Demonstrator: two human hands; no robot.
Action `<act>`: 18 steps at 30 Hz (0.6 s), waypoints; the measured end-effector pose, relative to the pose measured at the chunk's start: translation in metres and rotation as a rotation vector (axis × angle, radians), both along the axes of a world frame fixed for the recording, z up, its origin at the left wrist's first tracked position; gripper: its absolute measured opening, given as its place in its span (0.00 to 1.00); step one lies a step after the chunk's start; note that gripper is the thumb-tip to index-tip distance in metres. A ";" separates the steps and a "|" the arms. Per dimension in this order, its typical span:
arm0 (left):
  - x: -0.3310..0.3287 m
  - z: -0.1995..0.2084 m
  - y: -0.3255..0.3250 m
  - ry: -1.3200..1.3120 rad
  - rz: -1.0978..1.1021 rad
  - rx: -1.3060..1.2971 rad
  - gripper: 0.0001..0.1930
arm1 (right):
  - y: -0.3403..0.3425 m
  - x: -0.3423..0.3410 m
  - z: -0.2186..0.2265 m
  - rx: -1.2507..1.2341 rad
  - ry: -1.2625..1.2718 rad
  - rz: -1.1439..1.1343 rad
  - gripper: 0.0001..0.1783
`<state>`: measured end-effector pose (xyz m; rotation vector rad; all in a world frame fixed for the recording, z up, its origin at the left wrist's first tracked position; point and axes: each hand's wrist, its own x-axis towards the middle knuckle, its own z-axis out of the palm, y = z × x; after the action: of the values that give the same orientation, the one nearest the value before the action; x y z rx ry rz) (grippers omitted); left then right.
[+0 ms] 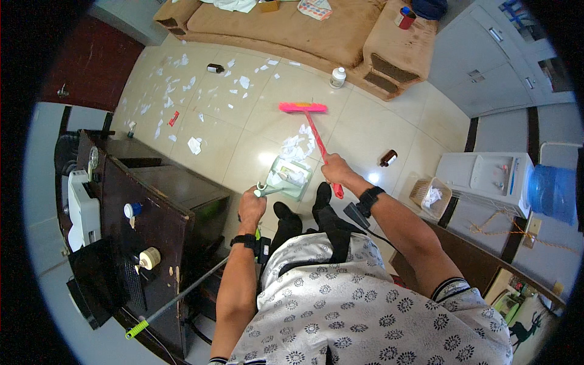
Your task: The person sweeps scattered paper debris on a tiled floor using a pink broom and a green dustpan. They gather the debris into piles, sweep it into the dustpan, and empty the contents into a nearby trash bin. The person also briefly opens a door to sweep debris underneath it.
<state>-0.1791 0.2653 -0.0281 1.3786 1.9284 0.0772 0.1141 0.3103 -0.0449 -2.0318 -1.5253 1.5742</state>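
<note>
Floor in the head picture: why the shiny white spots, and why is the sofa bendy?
Head view: light glares off the floor, in a small white spot below the right-hand brown bottle and a paler patch left of the dustpan; head view too: the wide lens bends the sofa.

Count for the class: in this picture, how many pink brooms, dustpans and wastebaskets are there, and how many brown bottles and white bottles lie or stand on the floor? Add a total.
Pink broom: 1
Dustpan: 1
Wastebasket: 1
Brown bottles: 2
White bottle: 1
Total: 6
</note>
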 end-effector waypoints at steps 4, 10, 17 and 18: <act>0.002 -0.003 0.001 0.000 0.045 0.000 0.18 | -0.016 -0.012 -0.009 -0.037 -0.113 0.159 0.17; -0.001 -0.004 0.000 -0.033 0.112 -0.025 0.17 | -0.063 -0.015 0.030 -0.144 -0.063 0.264 0.14; -0.012 -0.012 -0.002 -0.043 0.090 -0.042 0.17 | -0.089 -0.004 0.074 -0.327 0.178 0.165 0.09; -0.014 -0.013 -0.005 -0.053 0.069 -0.004 0.17 | -0.093 0.000 0.085 -0.378 0.220 0.100 0.08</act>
<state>-0.1932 0.2607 -0.0413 1.2951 1.9312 0.1411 0.1137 0.2175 0.0397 -1.8898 -1.3488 2.1844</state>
